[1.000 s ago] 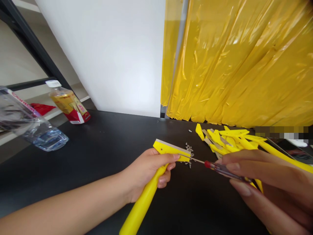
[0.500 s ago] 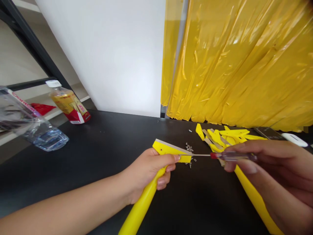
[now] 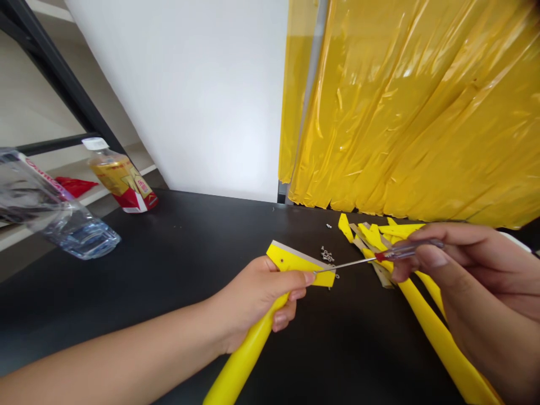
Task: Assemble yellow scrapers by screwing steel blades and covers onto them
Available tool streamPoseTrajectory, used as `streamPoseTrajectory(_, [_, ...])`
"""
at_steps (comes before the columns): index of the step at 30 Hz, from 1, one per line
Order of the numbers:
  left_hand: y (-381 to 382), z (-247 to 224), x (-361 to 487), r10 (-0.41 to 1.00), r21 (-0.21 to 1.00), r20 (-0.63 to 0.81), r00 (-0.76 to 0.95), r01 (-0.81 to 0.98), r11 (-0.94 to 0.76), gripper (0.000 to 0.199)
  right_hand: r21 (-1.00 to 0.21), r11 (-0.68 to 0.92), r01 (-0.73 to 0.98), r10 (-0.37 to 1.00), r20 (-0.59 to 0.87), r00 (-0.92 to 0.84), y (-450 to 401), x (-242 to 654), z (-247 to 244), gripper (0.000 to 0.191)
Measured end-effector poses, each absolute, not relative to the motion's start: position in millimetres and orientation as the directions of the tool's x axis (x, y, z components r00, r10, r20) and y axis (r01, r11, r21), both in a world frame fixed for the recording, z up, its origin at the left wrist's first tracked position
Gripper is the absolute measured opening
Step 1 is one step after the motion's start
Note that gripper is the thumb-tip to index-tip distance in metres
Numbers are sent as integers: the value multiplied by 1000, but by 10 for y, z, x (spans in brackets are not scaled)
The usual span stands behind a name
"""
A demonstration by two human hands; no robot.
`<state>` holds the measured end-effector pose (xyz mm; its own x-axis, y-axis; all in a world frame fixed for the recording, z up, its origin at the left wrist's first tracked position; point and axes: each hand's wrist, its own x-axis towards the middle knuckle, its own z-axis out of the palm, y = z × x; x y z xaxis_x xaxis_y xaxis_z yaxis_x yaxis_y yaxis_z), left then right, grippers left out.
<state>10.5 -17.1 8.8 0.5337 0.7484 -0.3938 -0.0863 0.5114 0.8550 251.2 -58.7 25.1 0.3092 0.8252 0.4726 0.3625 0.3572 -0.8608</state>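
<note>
My left hand (image 3: 270,287) is wrapped round the top of a yellow handle (image 3: 240,365), its thumb on the yellow head piece (image 3: 295,263), which has a pale strip along its upper edge and a small hole. In my right hand (image 3: 459,275) is a screwdriver (image 3: 405,250) with a clear handle and red collar. Its shaft slants down to the left, and the tip meets the head piece beside my left thumb, at what looks like a small screw. Behind the head piece lie several small screws (image 3: 327,255) on the black table (image 3: 189,225).
Yellow and grey-brown blade pieces (image 3: 371,236) are piled at the back right, with more yellow handles (image 3: 439,337) reaching toward the front right. At the left are a drink bottle (image 3: 122,180) and a clear plastic bottle (image 3: 88,233). Yellow sheeting (image 3: 413,112) hangs behind.
The screwdriver's handle has risen, so its shaft, level before, now slants. My right hand has moved up slightly. The head piece has shifted a little right and down with my left hand.
</note>
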Motion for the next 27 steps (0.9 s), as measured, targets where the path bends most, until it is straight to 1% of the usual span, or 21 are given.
streamPoseTrajectory(5, [-185,82,112,744,848,-393,540,-100,521,21,-877,372,303,828,461,320,-551,2514,253,16])
streamPoseTrajectory(9, [-188,88,117,736,849,-391,553,-93,521,24,-895,364,258,845,434,313,-550,2534,255,17])
streamPoseTrajectory(12, [-192,106,122,731,849,-386,563,-92,520,28,-897,361,254,848,429,310,-563,2551,248,18])
streamPoseTrajectory(17, [-193,127,125,733,847,-389,558,-96,522,26,-898,343,275,850,421,316,-570,2580,242,19])
streamPoseTrajectory(21, [-200,114,108,726,857,-384,570,-73,511,29,-907,340,250,866,405,292,-554,2598,243,20])
streamPoseTrajectory(27, [-215,112,99,716,862,-387,581,-48,505,27,-915,332,231,891,385,241,-547,2669,218,18])
